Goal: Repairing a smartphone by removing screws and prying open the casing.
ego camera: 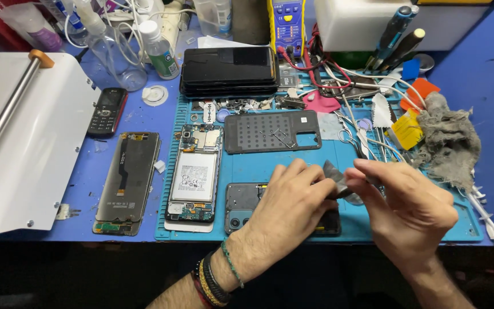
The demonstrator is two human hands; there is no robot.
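While fingers pinch a grey film (338, 178), both hands (293, 200) meet.

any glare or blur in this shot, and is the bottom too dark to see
Head view: soft glare on the white machine and the stacked phone screens; the grey film between left hand and right hand looks slightly motion-blurred; below the table edge it falls to near black.
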